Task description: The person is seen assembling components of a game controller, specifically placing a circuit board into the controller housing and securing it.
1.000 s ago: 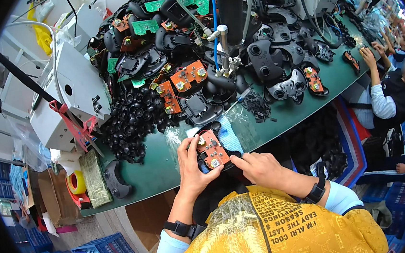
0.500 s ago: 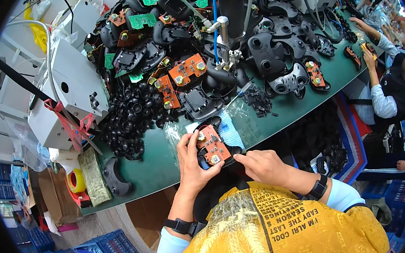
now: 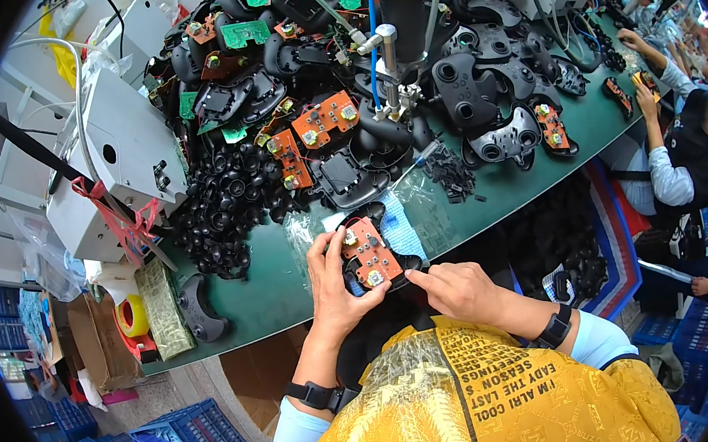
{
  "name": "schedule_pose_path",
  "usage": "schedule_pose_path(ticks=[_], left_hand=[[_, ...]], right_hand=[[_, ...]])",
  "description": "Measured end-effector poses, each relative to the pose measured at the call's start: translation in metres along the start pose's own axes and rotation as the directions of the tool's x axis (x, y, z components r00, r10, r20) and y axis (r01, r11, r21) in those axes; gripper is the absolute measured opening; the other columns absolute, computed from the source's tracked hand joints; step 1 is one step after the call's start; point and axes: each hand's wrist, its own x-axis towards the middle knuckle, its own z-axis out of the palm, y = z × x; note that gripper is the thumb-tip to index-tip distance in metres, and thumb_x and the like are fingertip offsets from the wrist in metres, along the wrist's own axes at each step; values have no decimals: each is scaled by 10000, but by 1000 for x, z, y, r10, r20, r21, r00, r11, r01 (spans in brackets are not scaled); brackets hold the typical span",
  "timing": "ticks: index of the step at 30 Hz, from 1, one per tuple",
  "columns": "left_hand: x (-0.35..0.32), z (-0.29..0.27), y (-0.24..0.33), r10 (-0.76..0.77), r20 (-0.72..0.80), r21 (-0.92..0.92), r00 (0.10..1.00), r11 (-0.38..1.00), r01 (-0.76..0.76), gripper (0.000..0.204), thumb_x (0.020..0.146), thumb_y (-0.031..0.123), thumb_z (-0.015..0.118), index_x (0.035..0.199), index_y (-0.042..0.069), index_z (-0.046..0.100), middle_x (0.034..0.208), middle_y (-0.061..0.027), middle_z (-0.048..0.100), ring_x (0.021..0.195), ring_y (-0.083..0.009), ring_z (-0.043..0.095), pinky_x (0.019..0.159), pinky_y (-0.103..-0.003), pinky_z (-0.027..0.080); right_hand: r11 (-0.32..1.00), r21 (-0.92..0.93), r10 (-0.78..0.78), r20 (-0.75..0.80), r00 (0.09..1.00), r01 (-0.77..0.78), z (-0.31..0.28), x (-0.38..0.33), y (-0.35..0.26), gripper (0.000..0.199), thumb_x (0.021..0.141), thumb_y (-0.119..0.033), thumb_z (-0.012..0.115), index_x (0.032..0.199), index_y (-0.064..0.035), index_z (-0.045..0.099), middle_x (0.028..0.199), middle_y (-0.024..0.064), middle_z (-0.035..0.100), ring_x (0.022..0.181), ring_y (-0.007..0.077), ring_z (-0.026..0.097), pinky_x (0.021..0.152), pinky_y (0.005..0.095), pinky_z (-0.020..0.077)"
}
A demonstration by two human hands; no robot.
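While the left hand [image 3: 333, 288] grips a black controller shell [image 3: 411, 262] with an orange board [image 3: 372, 257] in it, the right hand [image 3: 461, 290] has its fingers bunched by the shell's right side. I can't tell if they pinch something small. The shell is at the near edge of the green table [image 3: 268, 302]. Both hands have hardly moved, so the work seems to be at the same spot. Far right, a co-worker's hand [image 3: 631, 39] has reached farther out.

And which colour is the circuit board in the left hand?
The circuit board is orange, seen in the head view.
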Motion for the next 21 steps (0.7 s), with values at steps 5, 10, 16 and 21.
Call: schedule_pose_path(ticks=[5, 10, 16, 21], left_hand=[[1, -1, 1, 2, -5, 7, 1000, 1000, -2, 1036, 575, 200, 886, 1477, 69, 392, 1367, -164, 373, 1299, -347, 410, 1097, -431, 380], [0, 2, -3, 19, -4, -23, 1000, 1000, -19, 1035, 583, 203, 891, 1479, 72, 388, 1373, -168, 365, 1296, -353, 414, 1096, -437, 381], [2, -1, -2, 17, 7, 4, 1000, 1000, -17, 1036, 582, 201, 897, 1476, 71, 392, 1382, -170, 363, 1294, -353, 415, 1092, -433, 386], [4, -4, 0, 38, 9, 18, 999, 999, -38, 1018, 579, 209, 902, 1461, 66, 413, 1363, -173, 387, 1278, -360, 420, 1071, -433, 393]], right_hand=[[1000, -10, 16, 19, 1000, -16, 2, -1, 1, 516, 750, -39, 694, 1255, -20, 591, 804, 55, 586, 667, 207, 630, 560, 331, 527], [1000, 6, 17, 25, 1000, -17, 7, -5, 3, 521, 754, -38, 690, 1263, -29, 584, 790, 56, 576, 644, 213, 622, 546, 340, 520], [1000, 16, 17, 29, 999, -18, 7, -3, 4, 499, 760, -37, 680, 1250, -29, 584, 774, 54, 565, 631, 216, 618, 537, 344, 511], [1000, 15, -4, 24, 1000, 3, 5, 0, 6, 491, 750, -25, 688, 1231, -25, 590, 750, 55, 558, 621, 217, 613, 533, 345, 499]])
